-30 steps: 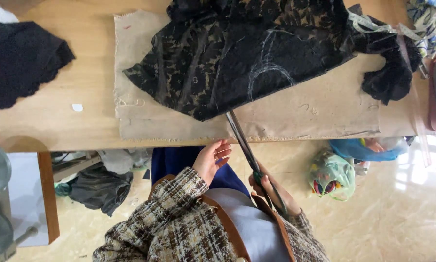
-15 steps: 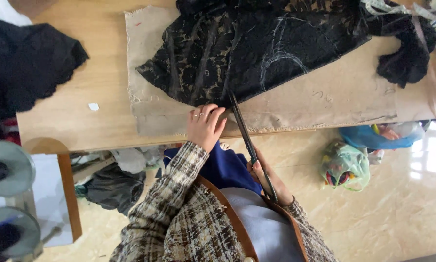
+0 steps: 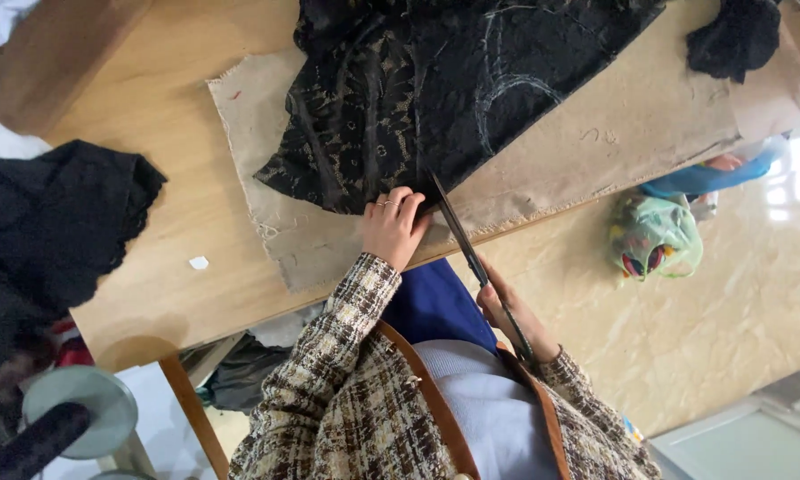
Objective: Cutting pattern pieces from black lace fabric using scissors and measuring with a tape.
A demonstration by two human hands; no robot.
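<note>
A sheet of black lace fabric (image 3: 435, 98) with curved chalk lines lies on a beige cloth (image 3: 586, 142) spread over the wooden table (image 3: 168, 222). My left hand (image 3: 393, 227) rests flat on the near edge of the lace, pinning it down. My right hand (image 3: 506, 311) grips the handles of long dark scissors (image 3: 462, 244), whose blades point up at the lace edge right beside my left fingers. My sleeves are brown-and-cream plaid.
Another heap of black lace (image 3: 53, 231) lies at the table's left end, and a dark bundle (image 3: 733, 36) at the far right. A small white scrap (image 3: 199, 262) sits on the wood. Plastic bags (image 3: 653, 240) lie on the tiled floor; a round stool (image 3: 80, 413) stands lower left.
My left hand has risen from below the table edge onto the lace. The scissors have advanced so their tips meet the fabric edge.
</note>
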